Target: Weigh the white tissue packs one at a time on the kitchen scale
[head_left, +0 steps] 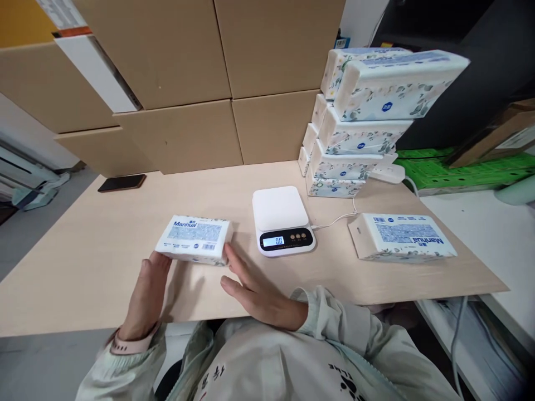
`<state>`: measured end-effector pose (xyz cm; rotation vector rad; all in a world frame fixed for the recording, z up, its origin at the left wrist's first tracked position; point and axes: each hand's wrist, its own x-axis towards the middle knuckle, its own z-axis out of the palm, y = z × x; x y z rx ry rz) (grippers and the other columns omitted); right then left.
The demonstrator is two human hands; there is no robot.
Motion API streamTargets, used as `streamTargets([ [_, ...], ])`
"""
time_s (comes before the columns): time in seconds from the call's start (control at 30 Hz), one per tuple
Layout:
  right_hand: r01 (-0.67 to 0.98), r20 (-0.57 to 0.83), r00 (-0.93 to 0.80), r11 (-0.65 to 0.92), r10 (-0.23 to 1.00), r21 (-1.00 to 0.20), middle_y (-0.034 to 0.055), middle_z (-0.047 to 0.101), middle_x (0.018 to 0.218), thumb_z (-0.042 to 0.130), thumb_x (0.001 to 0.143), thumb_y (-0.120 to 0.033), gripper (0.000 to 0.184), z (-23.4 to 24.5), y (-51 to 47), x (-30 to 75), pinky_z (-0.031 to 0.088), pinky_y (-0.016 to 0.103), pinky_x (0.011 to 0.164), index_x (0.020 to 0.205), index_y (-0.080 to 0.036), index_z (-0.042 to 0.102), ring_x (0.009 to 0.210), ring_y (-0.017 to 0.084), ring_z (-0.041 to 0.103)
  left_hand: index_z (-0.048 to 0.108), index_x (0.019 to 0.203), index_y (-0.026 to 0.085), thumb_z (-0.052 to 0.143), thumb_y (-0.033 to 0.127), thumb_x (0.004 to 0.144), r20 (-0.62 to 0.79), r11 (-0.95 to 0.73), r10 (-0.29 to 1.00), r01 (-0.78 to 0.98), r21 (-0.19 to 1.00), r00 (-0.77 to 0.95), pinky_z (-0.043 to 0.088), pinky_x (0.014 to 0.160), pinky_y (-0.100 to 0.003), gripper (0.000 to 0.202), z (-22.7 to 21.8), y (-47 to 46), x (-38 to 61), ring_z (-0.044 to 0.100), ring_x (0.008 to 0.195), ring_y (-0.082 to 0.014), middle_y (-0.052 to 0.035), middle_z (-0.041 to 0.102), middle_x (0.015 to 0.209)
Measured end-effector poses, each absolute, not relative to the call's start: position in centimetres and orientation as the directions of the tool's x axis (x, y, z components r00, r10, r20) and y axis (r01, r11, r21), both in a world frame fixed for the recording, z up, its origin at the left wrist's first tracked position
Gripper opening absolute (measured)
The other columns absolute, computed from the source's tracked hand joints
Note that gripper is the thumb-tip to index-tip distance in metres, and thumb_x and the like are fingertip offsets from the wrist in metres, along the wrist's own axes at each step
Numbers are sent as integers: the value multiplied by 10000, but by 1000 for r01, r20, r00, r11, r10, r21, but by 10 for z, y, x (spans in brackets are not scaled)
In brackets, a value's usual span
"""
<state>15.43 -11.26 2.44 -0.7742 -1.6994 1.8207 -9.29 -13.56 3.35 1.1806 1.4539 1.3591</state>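
Observation:
A white tissue pack (194,239) with blue print lies flat on the wooden table (83,267), left of a white kitchen scale (282,220). My left hand (146,292) rests flat behind the pack, fingertips touching its near left corner. My right hand (254,287) lies on the table with fingers stretched out, the tips at the pack's near right corner. Neither hand grips anything. The scale's plate is bare and its display is lit.
A second tissue pack (401,236) lies right of the scale. A tall stack of tissue packs (359,122) stands behind it. Cardboard boxes (188,83) line the back. A dark phone (122,182) lies at the far left. Green items (460,167) sit at right.

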Motion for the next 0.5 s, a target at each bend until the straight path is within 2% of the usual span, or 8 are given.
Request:
streamTargets([
  [0.07,3,56,-666,78,744,-997,-13,-39,1780,468,1038,-552,845,33,-112,167,75,512,1357,1680,-329,-35,1662,250,28,475,1557,448,343,619,1022,131,-106,976,148,983,-173,179,1367,-516,578,49,-136,-74,238,1613,-295,74,475,1618],
  [0.1,4,142,-624,185,768,-983,-19,-27,1781,462,1040,-543,829,37,-110,176,58,514,1359,1681,-336,-21,1662,241,2,432,1585,438,328,616,1032,170,-151,976,146,978,-133,171,1370,-503,591,56,-133,-64,225,1617,-288,74,432,1646],
  [0.17,40,332,-499,404,800,-914,-10,75,1782,463,1041,-524,770,45,-101,196,95,517,1358,1681,-354,69,1660,244,59,403,1609,401,338,645,1028,240,-233,970,125,964,-44,183,1366,-500,633,67,-119,-46,226,1617,-296,59,370,1683],
  [0.23,106,458,-359,523,813,-846,19,200,1759,462,1039,-519,710,48,-87,220,172,524,1346,1666,-357,170,1637,260,179,411,1612,355,376,687,1010,296,-300,954,117,947,45,205,1357,-496,688,70,-97,-26,228,1615,-305,31,330,1705],
  [0.33,142,425,-232,463,875,-875,55,308,1718,445,1040,-552,676,43,-60,254,256,527,1320,1644,-336,231,1596,269,292,385,1624,318,419,665,1017,333,-359,925,138,923,181,188,1356,-468,700,62,-60,2,203,1623,-282,2,277,1727],
  [0.4,129,343,-203,372,917,-919,70,333,1707,455,1032,-580,686,34,-44,270,275,527,1312,1633,-319,251,1595,270,297,334,1644,312,425,633,1032,318,-363,910,142,921,265,165,1356,-466,697,52,-43,19,173,1630,-270,-11,231,1741],
  [0.5,105,265,-177,286,948,-953,99,332,1706,493,1014,-596,711,18,-28,282,271,535,1310,1619,-294,274,1596,269,296,261,1667,310,414,611,1046,282,-336,910,139,932,305,147,1352,-474,707,35,-31,37,147,1633,-266,-24,179,1752],
])
